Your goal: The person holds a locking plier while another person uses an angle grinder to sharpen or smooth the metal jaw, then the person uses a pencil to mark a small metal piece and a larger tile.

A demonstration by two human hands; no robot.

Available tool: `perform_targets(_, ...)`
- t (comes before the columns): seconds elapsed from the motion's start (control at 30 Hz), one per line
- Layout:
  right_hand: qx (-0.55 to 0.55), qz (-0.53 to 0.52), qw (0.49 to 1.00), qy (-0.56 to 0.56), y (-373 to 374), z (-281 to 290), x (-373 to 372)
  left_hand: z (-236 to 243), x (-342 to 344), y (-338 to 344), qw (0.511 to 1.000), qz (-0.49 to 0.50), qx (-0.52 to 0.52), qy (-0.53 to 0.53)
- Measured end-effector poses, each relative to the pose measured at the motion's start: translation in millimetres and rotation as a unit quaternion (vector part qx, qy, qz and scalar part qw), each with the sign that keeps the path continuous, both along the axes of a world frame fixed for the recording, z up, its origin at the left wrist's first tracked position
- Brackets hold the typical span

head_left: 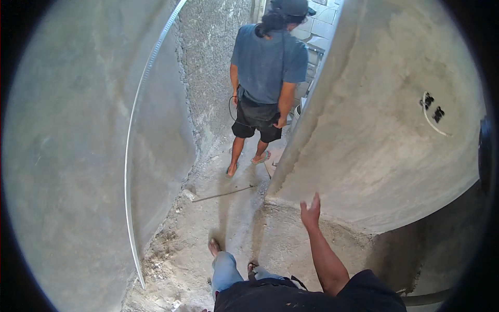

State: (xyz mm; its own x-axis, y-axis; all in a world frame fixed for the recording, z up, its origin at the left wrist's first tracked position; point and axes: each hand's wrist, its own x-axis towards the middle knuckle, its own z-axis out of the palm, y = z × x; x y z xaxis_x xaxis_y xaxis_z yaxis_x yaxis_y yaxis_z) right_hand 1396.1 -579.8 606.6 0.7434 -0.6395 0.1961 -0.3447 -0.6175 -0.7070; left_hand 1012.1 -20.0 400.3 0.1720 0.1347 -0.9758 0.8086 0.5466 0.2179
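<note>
My right hand is raised in front of me, fingers spread, holding nothing. It hovers near the lower edge of the grey plastered wall on my right, and I cannot tell whether it touches the wall. My left hand is out of view. My feet in sandals stand on the rough concrete floor of a narrow passage.
Another person in a blue shirt and dark shorts stands ahead in the passage, back to me. A grey wall with a white conduit closes the left side. Wires stick out of the right wall. Rubble lies along the left wall's base.
</note>
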Motion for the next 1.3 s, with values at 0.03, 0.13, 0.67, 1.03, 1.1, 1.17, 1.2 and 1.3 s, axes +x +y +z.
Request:
perform_targets(0.03, -0.009, -0.001, 0.998, -0.059, -4.8, 25.9, 31.2, 1.3, 25.3, -9.0, 1.000, -0.005, 0.004, 0.012)
perform_targets(0.13, -0.057, -0.018, 0.985, -0.161, 15.9, 132.1, 118.1, 2.6, 122.3, -8.0, 1.000, -0.010, 0.004, -0.002)
perform_targets(0.67, -0.291, -0.234, 0.911, -0.176, -16.0, 251.5, 316.6, 88.9, 690.7, 31.8, 0.952, -0.200, 0.136, -0.188)
perform_targets(1.03, -0.301, -0.279, 0.888, -0.205, -31.9, 242.0, 348.3, 20.6, 736.9, -9.5, 0.942, -0.327, -0.041, -0.064)
perform_targets(1.1, -0.272, -0.268, 0.897, -0.222, -38.9, 235.9, 342.3, 31.7, 755.1, -38.0, 0.940, -0.337, -0.049, -0.011)
perform_targets(1.17, -0.193, -0.234, 0.910, -0.282, -38.2, 224.5, 348.6, 36.3, 771.6, -60.7, 0.945, -0.326, -0.002, -0.011)
perform_targets(1.2, -0.197, -0.238, 0.908, -0.282, -37.8, 221.2, 348.2, 37.5, 780.0, -74.4, 0.948, -0.319, 0.019, -0.012)
perform_targets(1.3, -0.131, -0.186, 0.917, -0.328, -37.9, 212.6, 349.9, 45.3, 821.0, -110.8, 0.927, -0.363, 0.096, -0.006)
